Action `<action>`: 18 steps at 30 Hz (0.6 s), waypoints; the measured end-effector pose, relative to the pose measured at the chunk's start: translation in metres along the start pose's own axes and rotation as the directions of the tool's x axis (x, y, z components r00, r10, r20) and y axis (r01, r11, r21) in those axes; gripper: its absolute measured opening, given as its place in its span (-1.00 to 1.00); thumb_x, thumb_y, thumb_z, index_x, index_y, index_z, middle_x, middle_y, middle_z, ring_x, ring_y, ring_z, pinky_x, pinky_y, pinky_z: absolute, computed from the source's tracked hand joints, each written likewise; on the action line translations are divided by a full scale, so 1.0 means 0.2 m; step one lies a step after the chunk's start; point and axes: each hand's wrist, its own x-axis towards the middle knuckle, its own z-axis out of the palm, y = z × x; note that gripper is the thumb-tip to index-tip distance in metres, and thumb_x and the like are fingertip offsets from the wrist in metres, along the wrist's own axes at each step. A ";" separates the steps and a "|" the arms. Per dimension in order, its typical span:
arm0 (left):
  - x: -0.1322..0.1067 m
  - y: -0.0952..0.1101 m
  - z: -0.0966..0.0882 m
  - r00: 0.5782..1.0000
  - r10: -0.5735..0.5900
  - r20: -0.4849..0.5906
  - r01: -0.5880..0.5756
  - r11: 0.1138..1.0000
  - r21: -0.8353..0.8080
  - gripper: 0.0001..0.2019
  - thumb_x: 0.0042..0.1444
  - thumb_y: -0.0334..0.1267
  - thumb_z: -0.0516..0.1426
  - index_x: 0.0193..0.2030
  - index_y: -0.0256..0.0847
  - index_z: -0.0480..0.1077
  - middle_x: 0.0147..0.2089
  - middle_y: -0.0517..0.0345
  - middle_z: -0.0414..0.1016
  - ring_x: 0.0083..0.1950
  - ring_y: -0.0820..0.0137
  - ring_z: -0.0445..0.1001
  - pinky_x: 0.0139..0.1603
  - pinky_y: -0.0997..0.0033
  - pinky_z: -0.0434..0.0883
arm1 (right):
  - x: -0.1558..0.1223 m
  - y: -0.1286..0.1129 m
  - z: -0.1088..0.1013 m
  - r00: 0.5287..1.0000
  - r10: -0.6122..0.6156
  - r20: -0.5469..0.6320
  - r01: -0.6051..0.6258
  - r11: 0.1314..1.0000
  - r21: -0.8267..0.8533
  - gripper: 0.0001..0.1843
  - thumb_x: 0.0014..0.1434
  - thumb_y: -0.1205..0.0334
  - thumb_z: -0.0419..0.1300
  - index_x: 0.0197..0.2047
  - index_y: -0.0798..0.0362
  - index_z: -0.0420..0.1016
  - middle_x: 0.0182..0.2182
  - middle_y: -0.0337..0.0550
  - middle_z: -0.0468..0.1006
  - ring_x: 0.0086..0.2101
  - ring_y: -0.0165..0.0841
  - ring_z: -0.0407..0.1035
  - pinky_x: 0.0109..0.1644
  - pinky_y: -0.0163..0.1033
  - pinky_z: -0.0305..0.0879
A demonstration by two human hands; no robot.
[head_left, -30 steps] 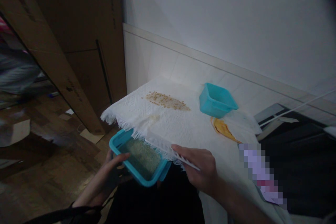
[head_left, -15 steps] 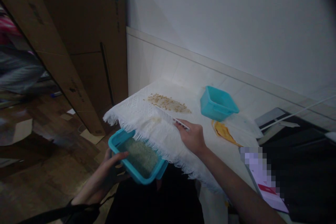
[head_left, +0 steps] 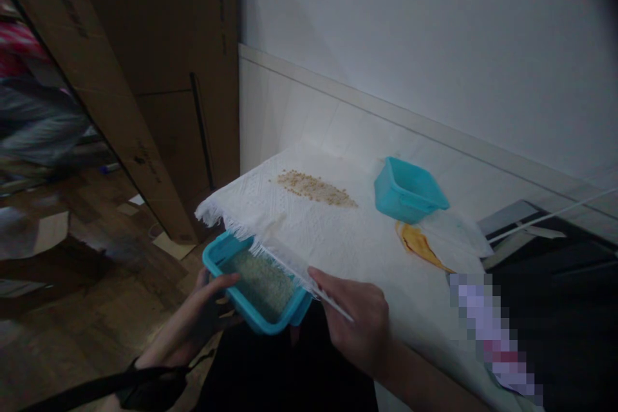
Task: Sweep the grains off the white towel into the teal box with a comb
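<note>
My left hand (head_left: 205, 309) grips the near-left rim of a turquoise plastic container (head_left: 264, 328), thumb over the edge, holding it below the fringed edge of a white cloth (head_left: 338, 238). Pale grains like rice (head_left: 265, 286) lie inside it. Closed round one end of a thin, flat white strip (head_left: 335, 306), my right hand (head_left: 360, 315) is at the cloth's front edge. The strip is seen nearly edge-on and its exact kind is unclear. Further back on the cloth lies a long pile of mixed pale grains and yellowish beans or kernels (head_left: 316, 189).
A second turquoise container (head_left: 410, 193) stands at the back right of the cloth. In front of it lies an orange-yellow, leaf-shaped thing (head_left: 418, 243). Dark items (head_left: 555, 296) occupy the right side. A tall cardboard box (head_left: 168, 109) rises at the left, beside the white wall (head_left: 410, 32).
My right hand has drawn the white strip from beside the grain pile toward me to the cloth's fringed edge. The left hand still holds the container in about the same place.
</note>
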 end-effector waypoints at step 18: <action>-0.02 0.07 -0.02 0.998 0.029 -0.051 -0.028 0.999 0.034 -0.40 0.13 -0.16 0.39 0.25 0.13 0.26 0.14 0.04 0.57 0.00 0.06 0.66 -0.01 -0.03 0.62 | 0.21 0.38 0.27 0.980 0.154 0.127 -0.152 0.988 -0.025 -0.65 0.26 0.46 0.27 0.02 -0.03 0.75 -0.07 -0.14 0.77 -0.18 -0.21 0.73 -0.05 -0.24 0.67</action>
